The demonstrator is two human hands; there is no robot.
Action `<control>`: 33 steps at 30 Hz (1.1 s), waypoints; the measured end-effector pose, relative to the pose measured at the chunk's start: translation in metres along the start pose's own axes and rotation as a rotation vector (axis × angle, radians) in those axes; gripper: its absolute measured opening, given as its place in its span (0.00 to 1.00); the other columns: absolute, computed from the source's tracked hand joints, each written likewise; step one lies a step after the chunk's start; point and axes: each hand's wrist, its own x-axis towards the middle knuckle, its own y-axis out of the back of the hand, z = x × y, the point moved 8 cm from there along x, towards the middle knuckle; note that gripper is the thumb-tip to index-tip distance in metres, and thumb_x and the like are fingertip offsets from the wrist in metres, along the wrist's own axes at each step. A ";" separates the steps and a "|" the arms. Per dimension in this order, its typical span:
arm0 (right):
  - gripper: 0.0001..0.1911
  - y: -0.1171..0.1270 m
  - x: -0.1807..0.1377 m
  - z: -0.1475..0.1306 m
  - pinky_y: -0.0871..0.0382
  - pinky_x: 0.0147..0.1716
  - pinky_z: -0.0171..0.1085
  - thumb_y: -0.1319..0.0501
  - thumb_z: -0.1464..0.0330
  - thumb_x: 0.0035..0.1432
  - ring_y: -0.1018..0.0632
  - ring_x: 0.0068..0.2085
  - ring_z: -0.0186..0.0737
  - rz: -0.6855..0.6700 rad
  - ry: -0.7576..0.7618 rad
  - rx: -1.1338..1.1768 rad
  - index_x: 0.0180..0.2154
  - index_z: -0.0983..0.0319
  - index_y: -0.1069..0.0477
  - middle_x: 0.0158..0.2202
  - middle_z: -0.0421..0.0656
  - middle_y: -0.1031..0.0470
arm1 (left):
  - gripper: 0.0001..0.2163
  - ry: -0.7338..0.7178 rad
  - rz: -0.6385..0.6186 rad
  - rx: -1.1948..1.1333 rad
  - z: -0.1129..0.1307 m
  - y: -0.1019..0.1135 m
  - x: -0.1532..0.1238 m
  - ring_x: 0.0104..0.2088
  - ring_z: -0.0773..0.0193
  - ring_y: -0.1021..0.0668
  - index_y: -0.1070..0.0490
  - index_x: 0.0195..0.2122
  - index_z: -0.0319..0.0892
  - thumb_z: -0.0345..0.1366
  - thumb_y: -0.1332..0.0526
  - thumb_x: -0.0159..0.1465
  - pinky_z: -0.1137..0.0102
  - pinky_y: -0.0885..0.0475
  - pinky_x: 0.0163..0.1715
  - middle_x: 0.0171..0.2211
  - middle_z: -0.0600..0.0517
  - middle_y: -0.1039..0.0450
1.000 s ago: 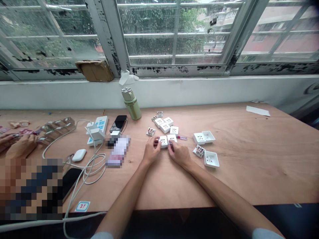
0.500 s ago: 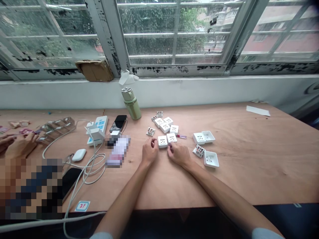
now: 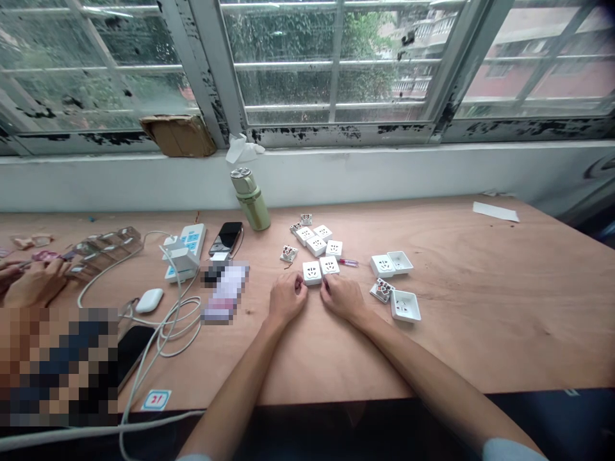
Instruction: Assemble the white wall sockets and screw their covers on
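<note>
Two white wall sockets sit side by side, a left socket (image 3: pixel 312 273) and a right socket (image 3: pixel 329 266), between my hands. My left hand (image 3: pixel 288 297) rests on the table in a loose fist, at the near left corner of the left socket. Curled too, my right hand (image 3: pixel 343 297) lies at the near edge of the right socket; whether it touches is unclear. Nothing shows in either hand. Behind are several more sockets (image 3: pixel 316 245) and a loose socket back (image 3: pixel 289 253) with metal parts exposed. A small red-tipped screwdriver (image 3: pixel 348 262) lies right of the pair.
To the right are a socket (image 3: pixel 382 265), white housings (image 3: pixel 406 306) and another exposed back (image 3: pixel 382 290). Leftward lie a power strip (image 3: pixel 189 246), cables (image 3: pixel 180 320), phones (image 3: pixel 227 238) and a white case (image 3: pixel 150 300). A green bottle (image 3: pixel 254 208) stands behind; another person's hands (image 3: pixel 36 282) work far left.
My left hand has drawn back slightly towards me and its fingers have curled in more. My right hand stays nearly in place. The whole view has shifted a little.
</note>
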 end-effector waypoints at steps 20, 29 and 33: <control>0.11 0.002 -0.001 -0.001 0.43 0.30 0.36 0.50 0.66 0.65 0.23 0.35 0.41 -0.020 -0.004 -0.004 0.39 0.62 0.30 0.38 0.47 0.22 | 0.06 0.200 0.222 0.055 -0.028 0.011 0.015 0.41 0.56 0.26 0.30 0.39 0.41 0.34 0.44 0.63 0.65 0.32 0.44 0.38 0.46 0.27; 0.12 0.001 -0.001 0.000 0.42 0.31 0.36 0.51 0.66 0.65 0.24 0.34 0.40 -0.026 -0.009 -0.007 0.38 0.62 0.30 0.37 0.46 0.22 | 0.08 0.292 0.167 0.215 -0.036 0.004 0.028 0.41 0.55 0.25 0.29 0.41 0.41 0.36 0.46 0.66 0.64 0.32 0.41 0.41 0.43 0.28; 0.13 0.000 -0.001 0.000 0.43 0.30 0.36 0.52 0.66 0.66 0.24 0.34 0.40 -0.017 -0.002 -0.006 0.38 0.62 0.30 0.37 0.46 0.22 | 0.08 0.323 0.134 0.209 -0.036 0.003 0.028 0.41 0.54 0.25 0.29 0.40 0.42 0.36 0.47 0.67 0.64 0.32 0.40 0.41 0.43 0.28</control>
